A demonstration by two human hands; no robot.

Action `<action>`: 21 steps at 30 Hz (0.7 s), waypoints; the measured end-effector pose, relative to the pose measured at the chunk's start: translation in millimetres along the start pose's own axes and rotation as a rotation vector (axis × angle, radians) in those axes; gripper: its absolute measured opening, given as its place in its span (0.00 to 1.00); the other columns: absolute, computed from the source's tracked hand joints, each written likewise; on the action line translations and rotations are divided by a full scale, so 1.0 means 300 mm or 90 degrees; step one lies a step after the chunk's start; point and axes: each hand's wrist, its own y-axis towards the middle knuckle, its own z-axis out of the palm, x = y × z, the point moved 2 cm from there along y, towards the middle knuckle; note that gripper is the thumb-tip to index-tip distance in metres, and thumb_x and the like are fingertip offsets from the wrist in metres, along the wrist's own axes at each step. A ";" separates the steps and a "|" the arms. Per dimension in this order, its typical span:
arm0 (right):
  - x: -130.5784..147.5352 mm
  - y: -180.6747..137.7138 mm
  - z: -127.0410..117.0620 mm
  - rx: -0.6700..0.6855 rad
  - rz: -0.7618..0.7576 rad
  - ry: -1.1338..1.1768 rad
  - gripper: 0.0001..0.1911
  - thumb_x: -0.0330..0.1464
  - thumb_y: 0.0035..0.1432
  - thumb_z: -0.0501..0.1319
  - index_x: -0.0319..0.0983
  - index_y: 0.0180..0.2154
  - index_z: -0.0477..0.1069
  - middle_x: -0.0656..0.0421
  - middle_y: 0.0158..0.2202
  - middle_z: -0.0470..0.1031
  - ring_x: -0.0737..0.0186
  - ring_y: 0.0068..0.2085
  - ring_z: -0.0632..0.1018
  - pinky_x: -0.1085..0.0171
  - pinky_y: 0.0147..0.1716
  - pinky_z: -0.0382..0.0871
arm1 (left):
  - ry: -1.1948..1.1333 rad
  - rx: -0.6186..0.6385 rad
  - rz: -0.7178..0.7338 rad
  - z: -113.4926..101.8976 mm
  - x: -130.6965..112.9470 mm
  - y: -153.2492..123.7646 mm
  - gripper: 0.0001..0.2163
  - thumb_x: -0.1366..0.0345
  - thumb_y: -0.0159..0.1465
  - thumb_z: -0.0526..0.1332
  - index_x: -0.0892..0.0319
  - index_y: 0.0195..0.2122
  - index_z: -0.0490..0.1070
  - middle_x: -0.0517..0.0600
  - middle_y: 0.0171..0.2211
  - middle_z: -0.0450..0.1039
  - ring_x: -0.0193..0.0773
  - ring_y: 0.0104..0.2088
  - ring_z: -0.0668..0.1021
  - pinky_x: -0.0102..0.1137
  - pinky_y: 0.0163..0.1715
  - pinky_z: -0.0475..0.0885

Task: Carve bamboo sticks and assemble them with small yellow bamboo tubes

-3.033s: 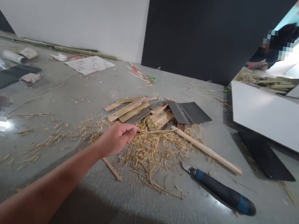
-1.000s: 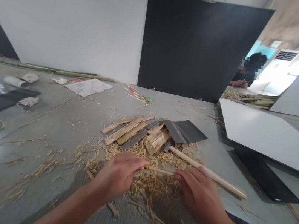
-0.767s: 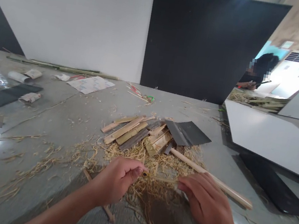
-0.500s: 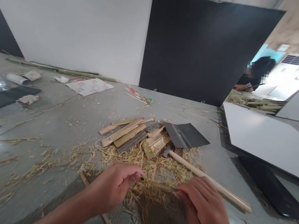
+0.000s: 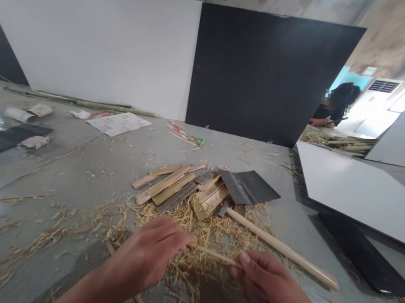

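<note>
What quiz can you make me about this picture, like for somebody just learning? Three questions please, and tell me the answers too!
1. True or false: a thin strip reaches from the left hand to the right hand.

2. Pick one. What lies spread below the hands?
A) coins
B) curly shavings
C) stones

3. Fill the gap: just to the right of the tall white board stands a tall ____ board.

Key: 1. True. 2. B. 3. Black.
</note>
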 end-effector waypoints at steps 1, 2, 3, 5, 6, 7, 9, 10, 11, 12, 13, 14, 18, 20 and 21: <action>0.001 -0.001 0.002 0.013 0.003 0.035 0.25 0.54 0.53 0.61 0.38 0.30 0.69 0.71 0.16 0.48 0.75 0.17 0.46 0.70 0.15 0.37 | -0.022 -0.017 -0.029 -0.003 -0.001 0.000 0.15 0.78 0.65 0.51 0.61 0.47 0.71 0.54 0.34 0.74 0.38 0.34 0.72 0.33 0.35 0.67; -0.001 -0.001 0.005 0.027 0.015 0.063 0.24 0.54 0.52 0.62 0.38 0.32 0.69 0.72 0.15 0.48 0.75 0.17 0.46 0.70 0.14 0.37 | -0.048 -0.034 -0.064 -0.006 -0.002 0.001 0.14 0.77 0.65 0.51 0.61 0.46 0.72 0.54 0.34 0.74 0.38 0.35 0.73 0.32 0.36 0.67; -0.003 -0.001 0.009 0.043 0.031 0.077 0.24 0.54 0.52 0.62 0.38 0.33 0.70 0.72 0.15 0.48 0.75 0.16 0.46 0.71 0.14 0.38 | -0.077 -0.048 -0.107 -0.007 -0.003 0.002 0.13 0.75 0.66 0.51 0.61 0.45 0.72 0.54 0.33 0.74 0.37 0.34 0.73 0.32 0.35 0.67; -0.009 0.002 0.017 0.066 0.044 0.045 0.26 0.55 0.51 0.62 0.38 0.34 0.70 0.72 0.14 0.50 0.75 0.15 0.48 0.71 0.13 0.39 | -0.147 -0.062 -0.220 -0.003 0.001 0.004 0.11 0.70 0.67 0.52 0.60 0.41 0.74 0.52 0.29 0.72 0.35 0.29 0.71 0.30 0.30 0.65; -0.010 0.004 0.021 0.070 0.032 0.003 0.27 0.56 0.52 0.61 0.38 0.34 0.70 0.71 0.14 0.52 0.75 0.15 0.49 0.71 0.13 0.40 | -0.196 -0.064 -0.286 0.003 0.005 0.005 0.11 0.66 0.68 0.53 0.60 0.39 0.74 0.50 0.25 0.69 0.33 0.26 0.69 0.29 0.27 0.63; -0.009 0.006 0.025 0.067 0.007 -0.050 0.28 0.57 0.52 0.59 0.37 0.32 0.70 0.70 0.14 0.53 0.74 0.15 0.51 0.71 0.13 0.42 | -0.260 -0.070 -0.354 0.013 0.011 0.005 0.11 0.63 0.67 0.53 0.60 0.38 0.74 0.47 0.22 0.66 0.32 0.23 0.66 0.28 0.23 0.60; -0.003 0.010 0.033 0.043 -0.067 -0.175 0.29 0.58 0.55 0.55 0.38 0.26 0.67 0.67 0.14 0.55 0.73 0.16 0.55 0.70 0.15 0.46 | -0.413 -0.108 -0.468 0.038 0.025 0.004 0.12 0.59 0.66 0.55 0.61 0.40 0.73 0.43 0.19 0.59 0.30 0.20 0.62 0.26 0.20 0.56; 0.001 0.011 0.038 0.025 -0.109 -0.242 0.29 0.56 0.58 0.53 0.38 0.23 0.65 0.66 0.15 0.57 0.72 0.17 0.57 0.70 0.16 0.48 | -0.488 -0.144 -0.510 0.052 0.033 0.004 0.13 0.58 0.65 0.56 0.61 0.43 0.72 0.42 0.19 0.58 0.29 0.19 0.61 0.26 0.19 0.55; 0.003 0.012 0.043 0.006 -0.153 -0.310 0.28 0.54 0.60 0.52 0.38 0.22 0.63 0.65 0.16 0.58 0.72 0.19 0.59 0.70 0.17 0.50 | -0.553 -0.180 -0.542 0.065 0.040 0.004 0.14 0.59 0.64 0.57 0.61 0.46 0.71 0.41 0.19 0.57 0.28 0.19 0.60 0.25 0.20 0.55; 0.003 0.011 0.049 -0.013 -0.203 -0.376 0.27 0.51 0.63 0.51 0.38 0.21 0.62 0.64 0.16 0.60 0.71 0.20 0.61 0.69 0.18 0.53 | -0.602 -0.213 -0.564 0.077 0.047 0.004 0.16 0.60 0.63 0.58 0.61 0.49 0.69 0.40 0.19 0.56 0.27 0.18 0.59 0.25 0.20 0.56; 0.003 0.009 0.055 -0.035 -0.262 -0.440 0.25 0.47 0.65 0.50 0.38 0.22 0.63 0.63 0.17 0.62 0.70 0.21 0.64 0.69 0.20 0.55 | -0.635 -0.240 -0.584 0.087 0.053 0.004 0.18 0.61 0.62 0.58 0.61 0.52 0.67 0.39 0.18 0.56 0.27 0.18 0.59 0.24 0.20 0.56; 0.001 0.005 0.060 -0.058 -0.335 -0.500 0.23 0.43 0.67 0.50 0.38 0.24 0.65 0.62 0.19 0.65 0.69 0.22 0.67 0.69 0.22 0.58 | -0.650 -0.258 -0.602 0.094 0.057 0.003 0.19 0.62 0.61 0.59 0.62 0.53 0.66 0.39 0.18 0.56 0.26 0.18 0.59 0.24 0.20 0.56; -0.010 -0.025 0.078 -0.159 -0.697 -0.709 0.12 0.30 0.68 0.49 0.37 0.43 0.70 0.59 0.27 0.76 0.66 0.26 0.74 0.67 0.27 0.64 | -0.590 -0.283 -0.630 0.094 0.061 -0.001 0.19 0.63 0.60 0.59 0.63 0.52 0.68 0.40 0.17 0.60 0.29 0.18 0.64 0.24 0.18 0.59; -0.010 -0.040 0.083 -0.207 -0.810 -0.795 0.13 0.28 0.67 0.51 0.34 0.50 0.67 0.59 0.27 0.76 0.65 0.25 0.72 0.65 0.27 0.63 | -0.583 -0.299 -0.617 0.087 0.055 0.000 0.19 0.62 0.59 0.61 0.63 0.51 0.68 0.41 0.18 0.63 0.30 0.19 0.67 0.25 0.18 0.63; -0.007 -0.046 0.086 -0.225 -0.836 -0.833 0.13 0.27 0.66 0.52 0.33 0.51 0.67 0.60 0.26 0.75 0.65 0.24 0.71 0.64 0.27 0.62 | -0.595 -0.312 -0.613 0.084 0.050 0.002 0.19 0.62 0.59 0.61 0.63 0.51 0.68 0.41 0.18 0.64 0.30 0.20 0.69 0.25 0.19 0.64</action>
